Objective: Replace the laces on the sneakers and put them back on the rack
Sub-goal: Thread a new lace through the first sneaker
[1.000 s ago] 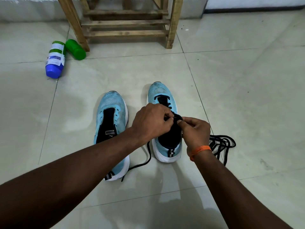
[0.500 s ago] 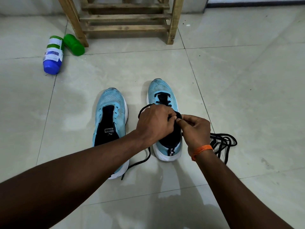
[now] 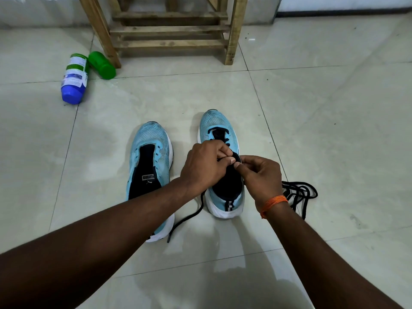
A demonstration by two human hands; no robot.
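Two light-blue sneakers stand side by side on the tiled floor. The left sneaker [image 3: 149, 152] has no lace. The right sneaker [image 3: 219, 128] carries a black lace through its front eyelets. My left hand [image 3: 204, 165] and my right hand [image 3: 259, 175] meet over its tongue, both pinching the black lace [image 3: 188, 217], whose free end trails down to the floor between the shoes. A second loose black lace [image 3: 299, 192] lies in a heap right of the shoe. The wooden rack [image 3: 169, 30] stands behind.
A blue-capped white bottle [image 3: 74, 78] and a green bottle [image 3: 102, 65] lie on the floor by the rack's left leg. A wall runs along the back behind the rack. Pale floor tiles [image 3: 334, 130] stretch out on the right.
The loop of lace that stood above my left hand half a second ago is drawn in. Both hands stay over the right sneaker's tongue, barely shifted.
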